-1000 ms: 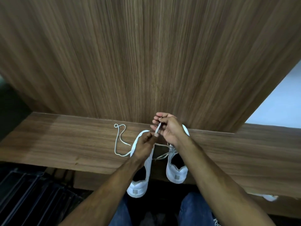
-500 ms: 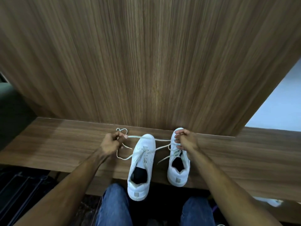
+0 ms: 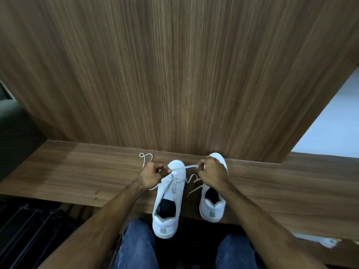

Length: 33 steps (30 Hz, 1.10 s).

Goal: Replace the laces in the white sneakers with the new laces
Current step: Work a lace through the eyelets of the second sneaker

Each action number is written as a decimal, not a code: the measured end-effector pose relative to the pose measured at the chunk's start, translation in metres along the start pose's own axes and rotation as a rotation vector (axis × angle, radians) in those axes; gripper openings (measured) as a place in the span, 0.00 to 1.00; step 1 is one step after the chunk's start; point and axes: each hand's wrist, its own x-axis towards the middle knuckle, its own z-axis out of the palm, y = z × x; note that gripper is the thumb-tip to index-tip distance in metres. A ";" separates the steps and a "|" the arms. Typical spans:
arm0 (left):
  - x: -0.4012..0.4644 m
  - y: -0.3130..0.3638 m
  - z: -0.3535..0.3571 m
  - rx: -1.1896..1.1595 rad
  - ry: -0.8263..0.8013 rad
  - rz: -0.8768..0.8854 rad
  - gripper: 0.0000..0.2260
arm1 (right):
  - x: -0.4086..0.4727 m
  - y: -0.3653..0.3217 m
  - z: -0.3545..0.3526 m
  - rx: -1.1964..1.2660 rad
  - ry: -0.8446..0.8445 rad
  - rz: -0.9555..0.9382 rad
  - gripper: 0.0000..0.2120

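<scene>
Now both fists grip one lace [image 3: 183,167], left hand [image 3: 154,174] and right hand [image 3: 212,171] stretching it over the left sneaker's [image 3: 169,199] toe; keep ends even and flat. Right sneaker [image 3: 213,206] waits beside, on the surface [image 3: 77,175].

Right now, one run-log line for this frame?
left hand: shut on lace | right hand: shut on lace | lace: stretched over left sneaker toe
</scene>
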 end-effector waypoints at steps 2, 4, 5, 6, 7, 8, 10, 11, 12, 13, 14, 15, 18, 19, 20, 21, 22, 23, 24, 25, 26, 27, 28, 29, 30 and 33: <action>-0.003 -0.010 -0.010 -0.010 0.049 -0.041 0.07 | 0.005 0.018 -0.009 -0.065 0.084 0.033 0.08; -0.004 -0.017 -0.014 -0.031 0.091 -0.062 0.06 | 0.004 0.028 -0.011 -0.183 0.087 0.062 0.08; -0.003 -0.017 -0.013 -0.041 0.096 -0.059 0.06 | 0.004 0.030 -0.009 -0.254 0.070 0.056 0.09; -0.003 -0.018 -0.010 -0.043 0.090 -0.048 0.06 | 0.002 0.030 -0.004 -0.308 0.055 0.019 0.11; -0.002 -0.016 -0.007 -0.045 0.073 -0.032 0.06 | -0.001 0.026 0.002 -0.305 0.055 -0.055 0.14; -0.002 -0.013 -0.002 -0.043 0.042 -0.017 0.06 | -0.004 0.022 0.010 -0.238 0.057 -0.156 0.16; -0.001 -0.010 0.011 -0.031 -0.026 0.005 0.05 | -0.012 0.006 0.027 -0.016 -0.024 -0.318 0.20; -0.001 -0.010 0.017 -0.024 -0.048 0.025 0.05 | -0.016 -0.003 0.034 0.080 -0.106 -0.330 0.20; -0.001 -0.012 0.022 -0.011 -0.052 0.042 0.06 | -0.018 -0.011 0.039 0.149 -0.184 -0.313 0.20; -0.001 -0.014 0.026 -0.004 -0.041 0.053 0.07 | -0.019 -0.016 0.046 0.189 -0.227 -0.293 0.18; -0.001 -0.016 0.029 -0.007 -0.022 0.050 0.08 | -0.019 -0.017 0.051 0.227 -0.235 -0.276 0.16; -0.001 -0.019 0.030 -0.025 0.003 0.025 0.09 | -0.018 -0.018 0.054 0.270 -0.230 -0.252 0.14; 0.000 -0.032 0.030 -0.108 0.079 -0.036 0.08 | -0.014 -0.009 0.060 0.380 -0.213 -0.197 0.09; -0.001 -0.037 0.029 -0.111 0.100 -0.049 0.07 | -0.014 -0.007 0.060 0.392 -0.193 -0.172 0.09; -0.001 -0.043 0.028 -0.097 0.110 -0.070 0.06 | -0.012 -0.004 0.062 0.403 -0.172 -0.133 0.10; 0.000 -0.051 0.028 -0.066 0.106 -0.104 0.08 | -0.011 -0.001 0.062 0.406 -0.152 -0.090 0.10; 0.000 -0.056 0.028 -0.027 0.094 -0.141 0.10 | -0.009 0.002 0.063 0.413 -0.141 -0.050 0.10; 0.000 -0.059 0.029 0.025 0.087 -0.170 0.11 | -0.009 0.004 0.063 0.417 -0.140 -0.015 0.10; 0.000 -0.059 0.031 0.072 0.087 -0.191 0.10 | -0.008 0.005 0.064 0.417 -0.144 0.012 0.10; 0.000 -0.059 0.034 0.104 0.083 -0.201 0.09 | -0.008 0.006 0.065 0.404 -0.145 0.025 0.10; 0.000 -0.061 0.037 0.134 0.075 -0.207 0.10 | -0.007 0.006 0.068 0.383 -0.142 0.026 0.09; 0.000 -0.063 0.039 0.174 0.071 -0.215 0.12 | -0.007 0.004 0.069 0.354 -0.140 0.027 0.09; -0.001 -0.060 0.040 0.221 0.060 -0.222 0.12 | -0.006 0.002 0.071 0.333 -0.137 0.032 0.08; -0.002 -0.060 0.040 0.261 0.048 -0.222 0.12 | -0.005 -0.001 0.074 0.319 -0.145 0.052 0.08; -0.001 -0.063 0.040 0.286 0.036 -0.219 0.12 | -0.004 -0.002 0.077 0.314 -0.156 0.069 0.08; 0.001 -0.064 0.037 0.348 0.016 -0.204 0.09 | -0.004 -0.010 0.085 0.275 -0.192 0.097 0.07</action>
